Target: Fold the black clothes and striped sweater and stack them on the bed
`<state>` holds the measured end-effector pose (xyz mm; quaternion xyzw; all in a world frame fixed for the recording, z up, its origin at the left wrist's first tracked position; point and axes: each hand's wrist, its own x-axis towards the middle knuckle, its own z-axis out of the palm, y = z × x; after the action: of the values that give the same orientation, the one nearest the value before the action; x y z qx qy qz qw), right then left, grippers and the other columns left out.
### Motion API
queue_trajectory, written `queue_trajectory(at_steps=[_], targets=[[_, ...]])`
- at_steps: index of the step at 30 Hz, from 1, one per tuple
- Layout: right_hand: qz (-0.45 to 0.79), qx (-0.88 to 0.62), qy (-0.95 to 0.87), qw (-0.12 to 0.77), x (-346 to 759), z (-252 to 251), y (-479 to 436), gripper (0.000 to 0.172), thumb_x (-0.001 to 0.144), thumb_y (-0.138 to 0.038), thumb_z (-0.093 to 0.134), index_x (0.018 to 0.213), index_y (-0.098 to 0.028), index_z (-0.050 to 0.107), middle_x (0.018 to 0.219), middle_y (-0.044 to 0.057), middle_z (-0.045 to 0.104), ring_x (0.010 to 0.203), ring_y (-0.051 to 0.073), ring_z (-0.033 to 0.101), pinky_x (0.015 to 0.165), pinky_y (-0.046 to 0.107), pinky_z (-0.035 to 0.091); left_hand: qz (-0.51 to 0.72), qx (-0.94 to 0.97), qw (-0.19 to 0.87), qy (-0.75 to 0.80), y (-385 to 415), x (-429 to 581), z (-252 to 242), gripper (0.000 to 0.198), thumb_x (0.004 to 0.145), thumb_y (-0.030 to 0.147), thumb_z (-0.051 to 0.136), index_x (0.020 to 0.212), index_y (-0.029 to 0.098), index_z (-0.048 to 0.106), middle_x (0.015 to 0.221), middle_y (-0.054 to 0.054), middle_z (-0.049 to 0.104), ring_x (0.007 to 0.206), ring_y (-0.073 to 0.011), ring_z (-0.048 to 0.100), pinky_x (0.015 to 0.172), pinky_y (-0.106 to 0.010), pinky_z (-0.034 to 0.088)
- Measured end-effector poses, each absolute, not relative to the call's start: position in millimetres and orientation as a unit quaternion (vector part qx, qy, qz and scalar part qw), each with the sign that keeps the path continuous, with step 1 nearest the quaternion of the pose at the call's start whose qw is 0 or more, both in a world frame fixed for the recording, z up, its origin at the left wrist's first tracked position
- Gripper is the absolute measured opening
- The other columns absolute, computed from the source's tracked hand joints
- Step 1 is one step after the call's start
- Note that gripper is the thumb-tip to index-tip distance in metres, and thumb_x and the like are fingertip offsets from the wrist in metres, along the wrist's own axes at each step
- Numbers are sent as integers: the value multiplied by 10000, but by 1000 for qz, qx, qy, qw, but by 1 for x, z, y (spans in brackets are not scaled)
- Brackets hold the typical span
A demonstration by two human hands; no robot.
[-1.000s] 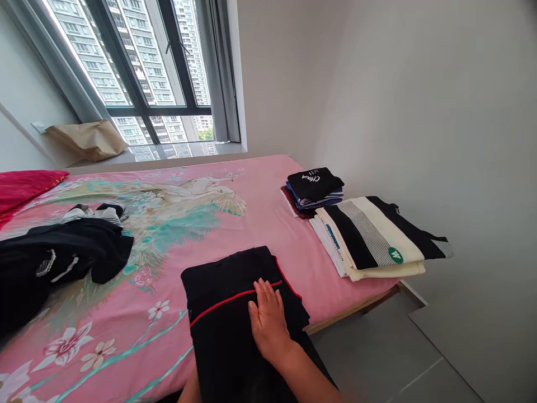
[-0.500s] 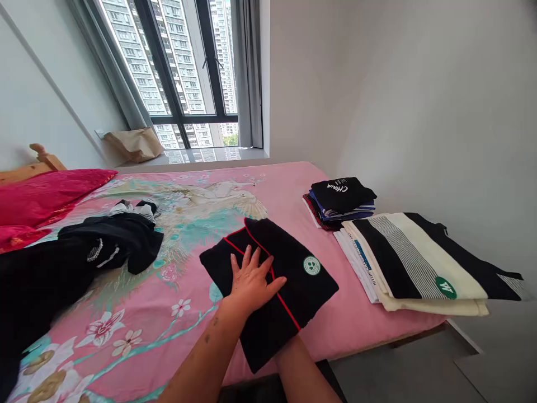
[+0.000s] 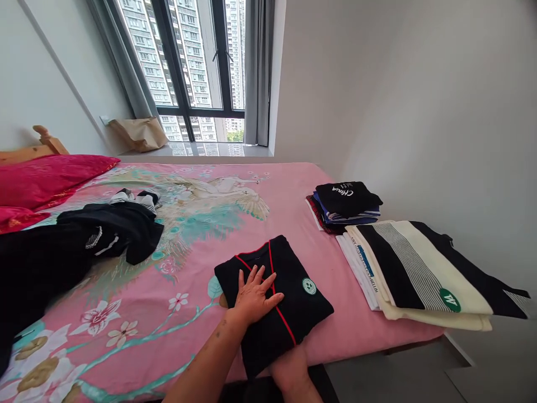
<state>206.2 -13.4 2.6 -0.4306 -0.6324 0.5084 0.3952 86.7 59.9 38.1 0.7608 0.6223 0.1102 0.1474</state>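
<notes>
- Black cloth with red piping, folded into a thick packet (image 3: pixel 274 296), near edge of the pink floral bedsheet (image 3: pixel 268 190), a round green-and-white badge facing up toward its right corner.
- Left hand (image 3: pixel 251 296) flat on top of the packet, fingers spread wide, palm pressing the folds down.
- Right hand (image 3: pixel 289 369) tucked under the near end of the packet where it overhangs the bed edge; only the wrist and back of the hand on show, fingers hidden by the cloth, so grip not possible to tell.
- Probably soft, light and floppy: layers liable to slide or fall open if lifted by one corner. Best held sandwiched, one palm beneath and one on top, or by both long sides at once.
- Just right of the packet, apart from it, a folded cream and black striped garment (image 3: pixel 419 268) lying over folded white pieces, its right end hanging beyond the mattress.
- Farther back on the right, a small stack of folded dark clothes (image 3: pixel 346 204) with white lettering on the top one.
- On the left, well apart, a loose heap of unfolded black clothing (image 3: pixel 75 246).
- Far left, red pillows (image 3: pixel 46 179) against a wooden headboard.
- Beyond the bed, a brown paper bag (image 3: pixel 140 133) on the window ledge, tower blocks outside the glass.
</notes>
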Motion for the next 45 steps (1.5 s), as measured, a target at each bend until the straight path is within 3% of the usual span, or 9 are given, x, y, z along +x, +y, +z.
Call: queue_trajectory(at_steps=[5, 10, 16, 20, 25, 30, 33, 39, 45], targets=[[714, -398, -429, 385, 267, -23, -55, 742, 845, -698, 104, 1084, -237, 633, 1166, 123, 643, 1119, 283, 576, 921, 532, 446, 379, 585, 123, 707, 22, 72, 26, 624, 834, 443, 516, 1393, 218, 353, 1516, -108, 252, 1410, -266, 159, 1139, -513, 126], [682, -530, -208, 460, 337, -18, -55, 598, 662, -643, 634, 1046, -187, 589, 1036, 110, 678, 974, 252, 635, 783, 378, 531, 579, 235, 414, 662, -57, 55, -18, 547, 726, 291, 689, 1215, 166, 479, 1329, -164, 509, 1264, -273, 455, 1056, -402, 382], [547, -642, -370, 388, 354, 10, 12, 573, 625, -579, 689, 1023, -193, 542, 783, 20, 607, 588, 161, 585, 433, 268, 485, 506, 87, 622, 591, -80, 76, -5, 359, 723, 345, 711, 1012, 158, 607, 953, -132, 711, 958, -277, 668, 768, -362, 553], [587, -624, -412, 309, 338, 17, 42, 461, 670, -579, 648, 875, -175, 566, 607, -21, 543, 384, 100, 478, 333, 223, 394, 463, 155, 667, 563, -58, 87, 41, 464, 704, 415, 714, 1080, 165, 605, 1016, -123, 708, 936, -262, 673, 729, -338, 561], [594, -605, -434, 306, 327, 5, 14, 365, 676, -518, 637, 804, -190, 542, 560, -53, 516, 336, 67, 428, 316, 184, 334, 508, 177, 601, 591, -67, 77, 50, 416, 658, 281, 742, 1033, 148, 620, 989, -119, 715, 969, -257, 658, 817, -341, 538], [566, -622, -463, 279, 341, -23, -42, 391, 671, -578, 582, 748, -199, 529, 476, -52, 482, 351, 122, 475, 323, 220, 353, 465, 228, 483, 706, -114, 47, 8, 497, 582, 492, 753, 918, 142, 640, 811, -94, 707, 831, -292, 670, 538, -316, 521], [439, -643, -511, 364, 351, -19, -54, 428, 725, -600, 525, 823, -186, 571, 647, 27, 613, 581, 193, 609, 505, 299, 495, 483, 292, 387, 729, -128, 39, -7, 566, 603, 599, 673, 925, 135, 630, 743, -74, 682, 783, -282, 662, 583, -345, 526], [265, -524, -707, 395, 314, 21, -46, 437, 901, -447, 386, 1261, -216, 476, 1370, 93, 461, 1274, 235, 414, 1041, 420, 361, 425, 556, 120, 704, -112, 54, 14, 505, 857, 434, 434, 1285, 169, 480, 1358, -133, 488, 1272, -262, 429, 1056, -452, 337], [202, -502, -805, 242, 284, -4, -35, 514, 881, -450, 421, 1328, -199, 457, 1447, 101, 376, 1364, 285, 265, 1105, 536, 195, 201, 627, 156, 737, -103, 46, 11, 630, 836, 462, 457, 1406, 213, 359, 1511, -74, 270, 1393, -295, 210, 1122, -550, 99]])
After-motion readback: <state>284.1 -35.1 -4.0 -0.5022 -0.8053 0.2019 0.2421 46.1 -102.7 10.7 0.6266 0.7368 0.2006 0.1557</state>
